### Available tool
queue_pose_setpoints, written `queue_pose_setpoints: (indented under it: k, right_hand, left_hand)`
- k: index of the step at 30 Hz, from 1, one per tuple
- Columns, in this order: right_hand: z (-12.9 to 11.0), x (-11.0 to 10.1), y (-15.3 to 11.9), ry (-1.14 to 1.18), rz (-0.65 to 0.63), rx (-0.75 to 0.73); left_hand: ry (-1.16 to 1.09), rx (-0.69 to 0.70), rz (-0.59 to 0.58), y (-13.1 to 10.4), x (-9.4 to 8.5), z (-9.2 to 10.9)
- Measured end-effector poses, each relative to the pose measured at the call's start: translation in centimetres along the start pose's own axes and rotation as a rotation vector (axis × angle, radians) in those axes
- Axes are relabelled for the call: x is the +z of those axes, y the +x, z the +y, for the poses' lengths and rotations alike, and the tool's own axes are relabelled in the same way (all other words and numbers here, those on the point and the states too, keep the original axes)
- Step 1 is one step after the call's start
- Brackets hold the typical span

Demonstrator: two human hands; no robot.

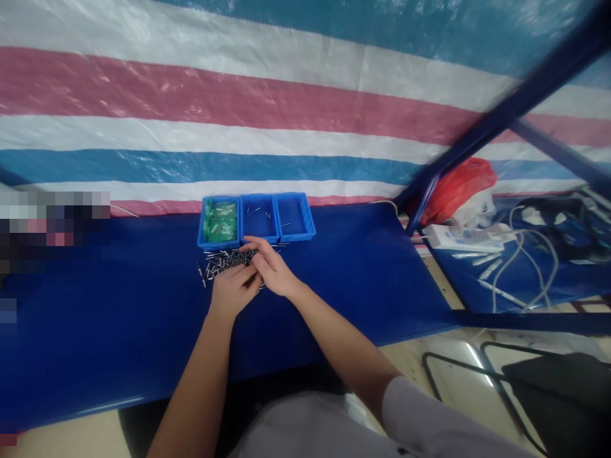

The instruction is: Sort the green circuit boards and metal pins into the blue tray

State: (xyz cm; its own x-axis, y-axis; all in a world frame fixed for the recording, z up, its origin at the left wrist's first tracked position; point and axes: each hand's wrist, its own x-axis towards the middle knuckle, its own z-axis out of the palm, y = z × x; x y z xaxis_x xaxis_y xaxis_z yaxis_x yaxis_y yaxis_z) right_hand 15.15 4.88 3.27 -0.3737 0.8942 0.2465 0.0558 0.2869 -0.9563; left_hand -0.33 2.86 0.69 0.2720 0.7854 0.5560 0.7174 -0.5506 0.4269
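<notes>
Both bare forearms reach forward and converge near the middle. The left hand (233, 289) lies knuckles-up with its fingers (248, 275) curled loosely inward. The right hand (273, 267) sits just beside it, touching or nearly so, with its fingers (252, 243) stretched forward and slightly spread, palm turned down.

- Striped tarp (286, 95) hangs as the back wall: white, pink, blue bands.
- Blue table (119, 318) runs wide in front.
- Dark blue metal frame (501, 108) slants at right.
- Pale floor (415, 350) shows beneath, a black chair (548, 388) standing there.
</notes>
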Motion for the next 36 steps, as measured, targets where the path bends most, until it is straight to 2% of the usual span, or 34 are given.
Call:
queue_pose_setpoints:
  k: [4,10,13,19,24,30,36]
  right_hand:
    - [0.4,-0.2,0.1,0.002,0.031,0.005]
    - [0.4,-0.1,0.0,-0.037,-0.002,0.014]
    - [0.2,-0.1,0.1,-0.023,0.04,0.014]
    - [0.7,-0.3,0.7,0.123,0.232,0.054]
    - [1.2,0.0,1.1,0.288,0.31,0.091]
    - [0.9,0.0,1.1,0.273,0.312,0.058]
    - [1.0,0.2,1.1,0.235,0.29,0.061]
  left_hand:
    - [-0.003,0.005,-0.035,0.2,-0.2,0.3]
    - [-0.049,-0.019,-0.066,0.2,0.0,0.1]
    - [-0.069,-0.081,-0.066,0.1,0.0,0.1]
    - [-0.027,-0.305,0.061,-0.1,0.0,0.1]
    - [0.04,-0.371,0.141,0.0,0.1,0.0]
    - [0.081,-0.398,0.189,0.0,-0.1,-0.2]
    - [0.089,-0.489,0.255,-0.2,-0.1,-0.4]
